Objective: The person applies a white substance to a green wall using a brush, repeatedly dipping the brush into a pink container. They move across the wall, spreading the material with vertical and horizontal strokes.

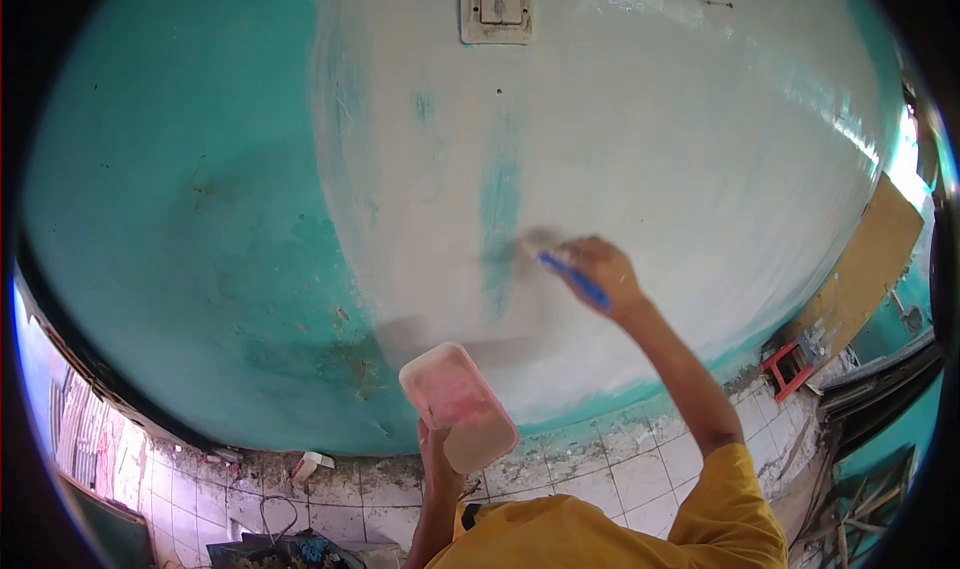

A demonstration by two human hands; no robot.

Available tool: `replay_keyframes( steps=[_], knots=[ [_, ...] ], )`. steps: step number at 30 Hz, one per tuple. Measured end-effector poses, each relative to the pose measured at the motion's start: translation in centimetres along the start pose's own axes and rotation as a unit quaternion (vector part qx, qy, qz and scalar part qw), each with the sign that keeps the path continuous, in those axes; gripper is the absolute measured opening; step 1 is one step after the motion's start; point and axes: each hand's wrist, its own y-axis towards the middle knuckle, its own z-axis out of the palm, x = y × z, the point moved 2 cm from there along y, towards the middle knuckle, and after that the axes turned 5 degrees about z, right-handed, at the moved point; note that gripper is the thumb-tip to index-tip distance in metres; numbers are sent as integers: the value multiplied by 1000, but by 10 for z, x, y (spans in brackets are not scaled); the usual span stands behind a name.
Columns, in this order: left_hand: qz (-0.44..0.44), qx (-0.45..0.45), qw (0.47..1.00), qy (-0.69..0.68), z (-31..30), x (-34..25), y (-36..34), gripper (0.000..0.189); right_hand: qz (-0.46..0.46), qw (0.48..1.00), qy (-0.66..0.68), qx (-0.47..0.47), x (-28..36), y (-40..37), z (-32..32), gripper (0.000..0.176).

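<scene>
My right hand (603,271) is closed around a paintbrush (574,280) with a blue handle. Its blurred bristles are at the wall (600,149), beside a streak of teal that shows through the whitish paint. Lower down, my left hand (438,456) grips a pink-and-white plastic tub (460,394) by its near side. Pale paint lies in the tub's near end, and pink plastic shows through in the middle. Most of my left fingers are hidden behind the tub.
A light switch (498,11) is set high in the wall, with a nail (717,5) to its right. Bare teal wall (180,219) spans the left. A red stool (788,371) and brown board (868,259) stand at right. White floor tiles (640,474) run below; a dark container (270,551) sits lower left.
</scene>
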Motion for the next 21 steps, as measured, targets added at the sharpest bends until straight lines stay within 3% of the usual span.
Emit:
replay_keyframes(
  steps=[3,6,9,11,14,16,18,20,21],
  knots=[
    [1,30,1000,-5,-9,7,4,57,-65,989,-78,-107,-18,70,-53,24],
    [-43,17,998,-50,-15,14,7,57,-48,971,-73,-222,-27,135,-100,16],
    [-59,23,996,-66,-14,11,4,57,-40,970,-89,-222,-29,132,-98,20],
    [-62,38,995,-65,-1,-5,-1,55,-43,971,-166,-164,-43,87,-60,28],
    [-53,27,997,-46,-28,7,6,56,-60,988,-137,-43,-23,-7,0,50],
    [-56,21,997,-38,-20,-3,2,57,-43,996,-75,21,-11,-54,27,40],
    [-56,12,998,-29,-21,-6,-2,57,-3,999,-15,52,-20,-71,46,32],
    [-58,19,998,-30,-27,-2,-2,57,-11,995,-20,93,-21,-38,20,47],
    [-62,19,998,-28,-28,-2,-4,57,-32,994,-70,73,-29,-16,6,45]
  ],
)
